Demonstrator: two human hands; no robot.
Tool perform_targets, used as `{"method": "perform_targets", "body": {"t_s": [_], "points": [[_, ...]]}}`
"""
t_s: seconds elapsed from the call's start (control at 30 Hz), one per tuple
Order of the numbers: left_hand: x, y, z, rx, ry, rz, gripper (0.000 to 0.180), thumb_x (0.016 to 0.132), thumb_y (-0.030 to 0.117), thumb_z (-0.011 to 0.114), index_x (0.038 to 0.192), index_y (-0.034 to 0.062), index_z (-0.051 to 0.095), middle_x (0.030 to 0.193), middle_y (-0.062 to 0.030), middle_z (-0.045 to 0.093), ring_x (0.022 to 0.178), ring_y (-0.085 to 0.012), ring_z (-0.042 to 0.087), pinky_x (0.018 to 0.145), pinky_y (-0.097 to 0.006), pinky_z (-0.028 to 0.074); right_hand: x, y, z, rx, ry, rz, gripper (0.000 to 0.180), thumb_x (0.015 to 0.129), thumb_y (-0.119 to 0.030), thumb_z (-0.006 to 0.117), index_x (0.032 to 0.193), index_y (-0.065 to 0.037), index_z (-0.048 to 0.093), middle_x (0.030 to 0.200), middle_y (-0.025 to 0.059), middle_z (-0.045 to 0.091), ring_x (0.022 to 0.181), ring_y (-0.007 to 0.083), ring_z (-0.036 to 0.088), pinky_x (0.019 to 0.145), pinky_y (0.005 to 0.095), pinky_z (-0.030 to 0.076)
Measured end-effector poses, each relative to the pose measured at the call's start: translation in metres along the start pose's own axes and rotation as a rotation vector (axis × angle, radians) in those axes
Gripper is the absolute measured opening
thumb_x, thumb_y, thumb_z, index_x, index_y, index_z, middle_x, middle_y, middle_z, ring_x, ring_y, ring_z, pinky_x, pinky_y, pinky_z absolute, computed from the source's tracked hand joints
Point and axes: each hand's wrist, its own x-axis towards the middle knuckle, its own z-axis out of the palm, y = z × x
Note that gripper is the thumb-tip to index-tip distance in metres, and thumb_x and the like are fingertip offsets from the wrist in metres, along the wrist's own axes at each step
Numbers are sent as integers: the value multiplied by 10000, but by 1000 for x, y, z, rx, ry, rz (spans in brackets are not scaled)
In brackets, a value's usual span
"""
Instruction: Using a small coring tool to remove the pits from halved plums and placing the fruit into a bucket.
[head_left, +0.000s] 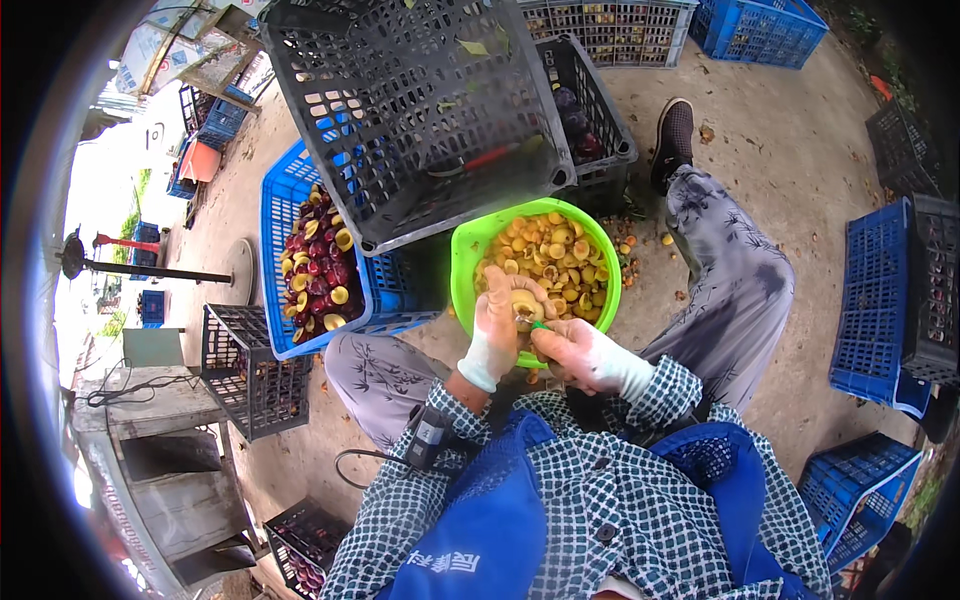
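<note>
My left hand point(495, 325), in a pale stained glove, is closed around a cut plum half point(524, 304) with its yellow flesh facing up. My right hand point(588, 352), gloved too, grips a small tool with a green handle point(539, 326); its tip meets the plum half, and its exact kind is hidden by my fingers. Both hands are over the near rim of a bright green basin point(463, 270), which holds many small yellow pieces point(560, 250), pits or bits of flesh. To the left, a blue crate point(275, 225) holds dark red plum halves point(322, 265).
A tilted black crate point(420, 120) with a red-handled tool point(487, 158) in it rests beyond the basin. Behind it, another black crate point(610, 130) holds whole dark plums. Blue crates point(868, 300) stand at the right. A metal pole stand point(160, 268) is at the left.
</note>
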Motion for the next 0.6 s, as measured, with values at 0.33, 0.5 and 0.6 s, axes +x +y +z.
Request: {"method": "perform_targets", "body": {"t_s": [0.33, 0.5, 0.6], "points": [[15, -2, 20, -565, 165, -170, 791, 934, 816, 280, 926, 90, 593, 859, -60, 648, 604, -169, 545, 552, -279, 435, -11, -12, 11, 714, -167, 28, 487, 1058, -534, 383, 902, -101, 543, 495, -33, 390, 332, 98, 322, 305, 250, 254], [13, -5, -21, -474, 171, -217, 781, 935, 819, 277, 979, 126, 633, 906, -58, 679, 586, -153, 517, 482, -276, 336, 14, 16, -14, -399, 530, -106, 433, 1014, -452, 513, 958, -42, 640, 636, 97, 617, 562, 249, 611, 552, 352, 495], [8, 2, -38, -379, 213, -110, 719, 983, 750, 285, 967, 120, 632, 866, -73, 678, 556, -161, 528, 472, -272, 349, 15, 17, -11, -987, 600, -60, 383, 951, -445, 591, 969, -68, 657, 786, 166, 708, 764, 353, 701, 726, 462, 552]]}}
